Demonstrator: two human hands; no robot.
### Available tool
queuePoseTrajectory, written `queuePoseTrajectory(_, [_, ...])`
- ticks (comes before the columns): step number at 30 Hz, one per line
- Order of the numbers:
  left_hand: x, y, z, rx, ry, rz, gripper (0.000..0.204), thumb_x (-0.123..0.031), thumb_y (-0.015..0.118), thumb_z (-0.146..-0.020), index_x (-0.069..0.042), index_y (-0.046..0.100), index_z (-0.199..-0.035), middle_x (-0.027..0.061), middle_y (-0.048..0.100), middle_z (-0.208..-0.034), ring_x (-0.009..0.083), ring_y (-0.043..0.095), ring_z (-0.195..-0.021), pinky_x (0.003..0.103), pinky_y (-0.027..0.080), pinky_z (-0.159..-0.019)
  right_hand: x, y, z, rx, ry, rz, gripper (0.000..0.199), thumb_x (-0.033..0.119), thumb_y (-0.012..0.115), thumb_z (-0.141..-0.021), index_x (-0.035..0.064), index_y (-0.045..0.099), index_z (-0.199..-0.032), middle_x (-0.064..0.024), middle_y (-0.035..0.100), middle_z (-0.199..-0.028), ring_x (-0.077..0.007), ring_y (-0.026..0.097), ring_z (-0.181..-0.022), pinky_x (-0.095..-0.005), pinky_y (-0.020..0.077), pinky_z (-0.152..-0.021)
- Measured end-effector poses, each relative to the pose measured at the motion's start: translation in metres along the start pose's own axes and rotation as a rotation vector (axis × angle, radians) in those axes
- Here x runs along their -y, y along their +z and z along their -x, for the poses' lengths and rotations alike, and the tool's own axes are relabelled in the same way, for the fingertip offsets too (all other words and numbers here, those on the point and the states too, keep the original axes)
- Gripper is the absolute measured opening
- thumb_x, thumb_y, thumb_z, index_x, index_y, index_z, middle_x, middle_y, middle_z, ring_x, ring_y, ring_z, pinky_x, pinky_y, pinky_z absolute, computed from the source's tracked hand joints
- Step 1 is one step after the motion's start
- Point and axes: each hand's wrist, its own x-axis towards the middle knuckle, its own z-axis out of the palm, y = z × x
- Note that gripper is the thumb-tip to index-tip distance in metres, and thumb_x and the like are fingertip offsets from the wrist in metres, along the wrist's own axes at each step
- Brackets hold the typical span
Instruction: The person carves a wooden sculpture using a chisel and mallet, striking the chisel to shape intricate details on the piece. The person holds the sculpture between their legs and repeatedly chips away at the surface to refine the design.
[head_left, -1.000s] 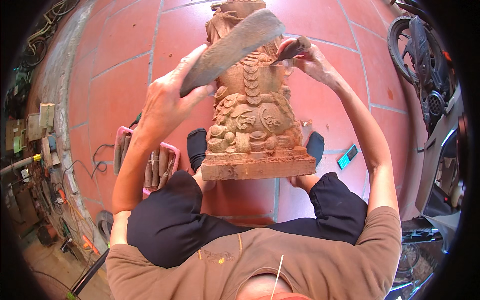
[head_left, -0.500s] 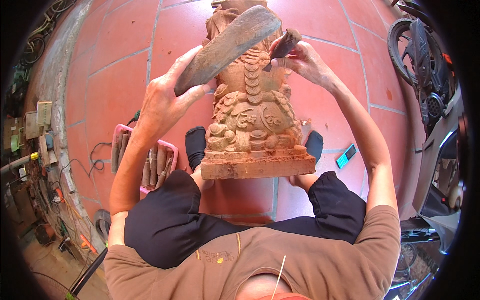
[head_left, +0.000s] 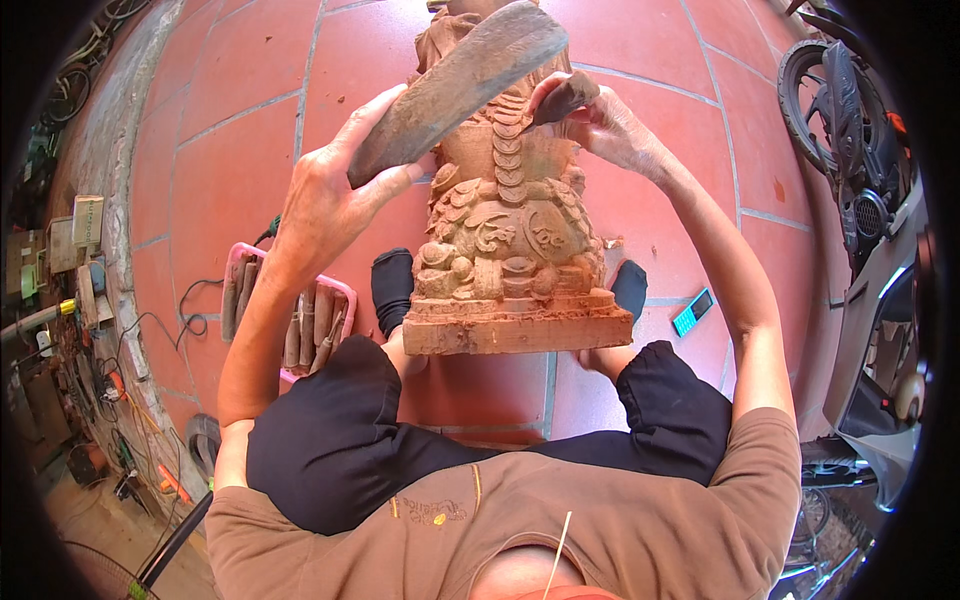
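Note:
A carved reddish-brown wooden statue (head_left: 514, 237) stands between my feet on a flat base, with a string of overlapping discs down its middle. My left hand (head_left: 325, 195) is closed around the lower end of a long, flat wooden mallet (head_left: 455, 88), which slants up to the right over the statue's upper part and hides some of it. My right hand (head_left: 618, 132) is closed on a short, dark carving chisel (head_left: 566, 98). The chisel's narrow end points down-left at the statue's upper right side; whether it touches the wood I cannot tell.
A pink basket (head_left: 350, 318) of wooden-handled tools sits left of my leg. A small blue phone (head_left: 693, 312) lies on the red tiles (head_left: 245, 75) at right. Motorbike parts (head_left: 845, 140) line the right edge; boxes, cables and clutter line the left wall.
My right hand has tilted the chisel, its top swinging down and its narrow end shifting slightly left. The mallet has shifted only slightly in my left hand.

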Motion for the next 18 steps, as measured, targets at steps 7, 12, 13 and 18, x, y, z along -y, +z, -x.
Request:
queuePoseTrajectory(7, [-0.001,-0.001,0.002,-0.012,0.016,0.033,0.067,-0.009,0.074,-0.084,-0.009,0.048,-0.146,0.0154,0.063,-0.133,0.0237,0.061,-0.122,0.038,0.047,-0.104,0.009,0.008,0.003,0.027,-0.02,0.12,0.027,-0.005,0.06,-0.089,0.0058,0.061,-0.114,-0.0001,0.066,-0.11,-0.0108,0.061,-0.109,-0.0317,0.0504,-0.101])
queuePoseTrajectory(12, [-0.005,-0.002,0.003,-0.008,0.011,0.086,0.067,-0.008,0.074,-0.084,-0.008,0.048,-0.146,0.0142,0.061,-0.135,0.0221,0.059,-0.123,0.037,0.046,-0.105,0.015,0.012,0.005,0.038,-0.07,0.201,0.03,-0.01,0.056,-0.087,0.0029,0.06,-0.113,-0.0011,0.066,-0.107,-0.0109,0.062,-0.104,-0.0298,0.0513,-0.096])
queuePoseTrajectory(13, [-0.008,-0.003,0.004,-0.007,0.009,0.093,0.067,-0.008,0.074,-0.084,-0.007,0.048,-0.146,0.0139,0.061,-0.136,0.0219,0.059,-0.123,0.037,0.046,-0.105,0.014,0.012,0.005,0.033,-0.081,0.221,0.03,-0.011,0.056,-0.086,0.0027,0.06,-0.113,-0.0015,0.067,-0.107,-0.0115,0.063,-0.103,-0.0298,0.0515,-0.096])
queuePoseTrajectory(18, [-0.014,0.001,0.007,-0.055,0.143,0.085,0.069,-0.016,0.078,-0.084,-0.011,0.048,-0.145,0.0176,0.069,-0.12,0.0222,0.067,-0.111,0.037,0.052,-0.095,0.02,0.019,0.004,0.0,-0.077,0.274,0.029,-0.009,0.059,-0.086,0.0035,0.062,-0.112,-0.0061,0.069,-0.107,-0.0165,0.066,-0.1,-0.0319,0.0531,-0.092])
